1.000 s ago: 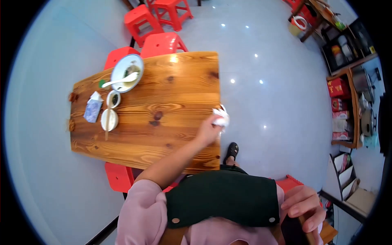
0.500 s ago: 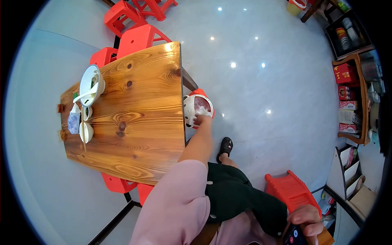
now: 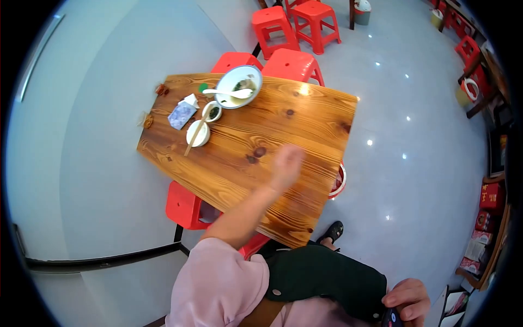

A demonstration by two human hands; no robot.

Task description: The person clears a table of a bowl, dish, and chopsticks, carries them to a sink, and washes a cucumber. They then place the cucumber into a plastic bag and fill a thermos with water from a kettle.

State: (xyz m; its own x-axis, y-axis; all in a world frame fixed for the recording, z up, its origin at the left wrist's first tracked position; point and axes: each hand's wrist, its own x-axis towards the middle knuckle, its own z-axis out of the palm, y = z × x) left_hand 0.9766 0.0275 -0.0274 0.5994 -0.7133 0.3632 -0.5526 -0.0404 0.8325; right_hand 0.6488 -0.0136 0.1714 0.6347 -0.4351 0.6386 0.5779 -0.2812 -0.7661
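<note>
My left hand (image 3: 287, 166) reaches over the bare middle of the wooden table (image 3: 305, 125), smeared by motion, so its fingers do not show clearly. Beyond it stands a large white bowl (image 3: 231, 101) with food remains and a white spoon (image 3: 226, 93) lying across it. A small bowl (image 3: 217, 110) with dark green bits sits beside a white bowl (image 3: 200, 136), and a pair of chopsticks (image 3: 194, 137) rests over the latter. Near them lies a blue-white tissue pack (image 3: 181, 115). At the bottom right, my right hand (image 3: 408, 298) is closed around a dark phone (image 3: 391, 318).
Red plastic stools (image 3: 291, 64) stand around the table, and another (image 3: 184, 206) is tucked at its near side. A lined trash bin (image 3: 339, 182) peeks out past the right edge. Condiment jars (image 3: 146, 120) stand by the wall. Shelves with red boxes (image 3: 492, 196) line the right.
My left hand has come out of the trash bin and moved left over the table. The view has turned toward the table. My right hand still holds the phone.
</note>
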